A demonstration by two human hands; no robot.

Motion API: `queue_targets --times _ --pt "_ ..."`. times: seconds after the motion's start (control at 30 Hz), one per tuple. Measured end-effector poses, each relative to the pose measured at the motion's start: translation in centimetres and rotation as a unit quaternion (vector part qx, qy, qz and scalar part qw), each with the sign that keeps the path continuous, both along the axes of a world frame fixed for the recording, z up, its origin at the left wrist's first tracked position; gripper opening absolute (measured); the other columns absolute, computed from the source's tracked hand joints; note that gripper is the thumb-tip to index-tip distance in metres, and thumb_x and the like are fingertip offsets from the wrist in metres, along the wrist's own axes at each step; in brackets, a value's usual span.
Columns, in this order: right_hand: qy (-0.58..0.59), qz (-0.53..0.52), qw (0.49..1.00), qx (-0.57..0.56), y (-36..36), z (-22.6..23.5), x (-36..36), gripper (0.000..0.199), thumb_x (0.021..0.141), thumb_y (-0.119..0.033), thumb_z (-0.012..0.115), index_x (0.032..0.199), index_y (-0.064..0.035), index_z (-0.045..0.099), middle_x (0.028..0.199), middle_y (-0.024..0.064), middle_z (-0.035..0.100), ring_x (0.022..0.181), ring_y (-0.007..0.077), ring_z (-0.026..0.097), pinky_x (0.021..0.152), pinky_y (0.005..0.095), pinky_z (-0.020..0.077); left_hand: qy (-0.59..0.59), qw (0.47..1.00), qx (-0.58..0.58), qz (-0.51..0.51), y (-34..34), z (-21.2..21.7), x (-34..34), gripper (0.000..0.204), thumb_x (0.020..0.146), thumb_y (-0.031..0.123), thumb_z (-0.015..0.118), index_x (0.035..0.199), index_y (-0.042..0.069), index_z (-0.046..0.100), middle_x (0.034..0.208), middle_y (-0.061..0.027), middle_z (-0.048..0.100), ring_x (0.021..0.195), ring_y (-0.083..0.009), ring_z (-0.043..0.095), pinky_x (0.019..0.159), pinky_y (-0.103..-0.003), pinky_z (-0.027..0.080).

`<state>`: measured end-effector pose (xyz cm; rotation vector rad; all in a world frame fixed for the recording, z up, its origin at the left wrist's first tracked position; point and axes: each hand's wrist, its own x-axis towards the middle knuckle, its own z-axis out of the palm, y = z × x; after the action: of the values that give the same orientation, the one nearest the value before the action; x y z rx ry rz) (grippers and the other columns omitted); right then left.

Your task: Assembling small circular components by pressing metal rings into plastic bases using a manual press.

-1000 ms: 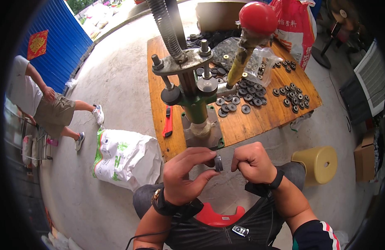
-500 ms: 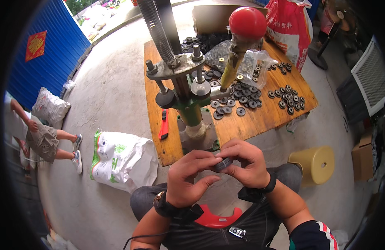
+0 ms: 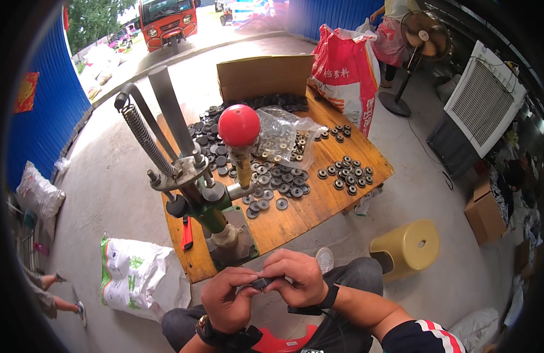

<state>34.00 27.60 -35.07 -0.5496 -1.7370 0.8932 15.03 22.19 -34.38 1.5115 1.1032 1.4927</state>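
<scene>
Both of my hands meet over my lap, just off the near edge of the wooden table. Between their fingertips they grip a small dark round disc-like part (image 3: pixel 260 283). My left hand (image 3: pixel 228 299) pinches its left side, while my right hand (image 3: pixel 296 277) holds it from the right. The fingers cover much of the part. Beyond them stands a green hand press (image 3: pixel 210 215) with a spring and a lever topped by a red ball knob (image 3: pixel 239 125). To its right lie loose grey-black discs (image 3: pixel 283 179), and farther right a group of similar hubbed discs (image 3: pixel 349 175).
A red utility knife (image 3: pixel 187 234) lies left of the press on the table (image 3: pixel 310 217). Clear plastic bags of small parts (image 3: pixel 283 132) and a cardboard box (image 3: pixel 263 76) sit behind. On the floor are a yellow stool (image 3: pixel 404 250), a white sack (image 3: pixel 145 276) and a fan (image 3: pixel 422 44).
My view has tilted up and turned right, so the table appears lower and more to the left. An orange vehicle now shows outside. Both hands still grip the dark part.
</scene>
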Motion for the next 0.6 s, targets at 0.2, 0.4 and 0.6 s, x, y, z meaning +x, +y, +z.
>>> queue_targets --times 0.2,0.4,0.6 --pt "0.036 0.054 0.998 -0.003 0.2 1.1 0.5 0.029 0.091 -0.005 0.082 0.117 0.0008 0.073 0.109 0.0139 0.068 0.088 0.0239 0.069 0.077 0.0339 0.0564 -0.015 0.998 0.052 0.025 0.2 1.5 0.4 0.014 0.089 -0.009 0.073 0.102 -0.004 0.071 0.1 -0.0194 0.076 0.09 -0.0249 0.075 0.081 -0.033 0.06" --pt "0.084 0.043 0.994 -0.047 0.6 0.2 1.2 0.032 0.104 -0.021 0.074 0.127 0.0 0.07 0.116 0.012 0.065 0.091 0.018 0.066 0.082 0.0314 0.0552 -0.005 0.977 0.195 -0.087 -2.9 12.4 -0.1 0.007 0.094 -0.01 0.068 0.096 -0.003 0.07 0.102 -0.0211 0.075 0.087 -0.0307 0.076 0.078 -0.039 0.064" --pt "0.055 0.021 0.995 -0.076 0.6 -0.8 0.7 0.022 0.103 -0.015 0.072 0.119 0.0012 0.072 0.111 0.0122 0.068 0.087 0.0172 0.066 0.082 0.0307 0.0547 -0.173 0.82 0.353 -0.415 -1.8 17.1 -0.2 0.001 0.092 -0.011 0.071 0.091 -0.011 0.07 0.099 -0.0316 0.072 0.089 -0.0446 0.076 0.078 -0.053 0.069"
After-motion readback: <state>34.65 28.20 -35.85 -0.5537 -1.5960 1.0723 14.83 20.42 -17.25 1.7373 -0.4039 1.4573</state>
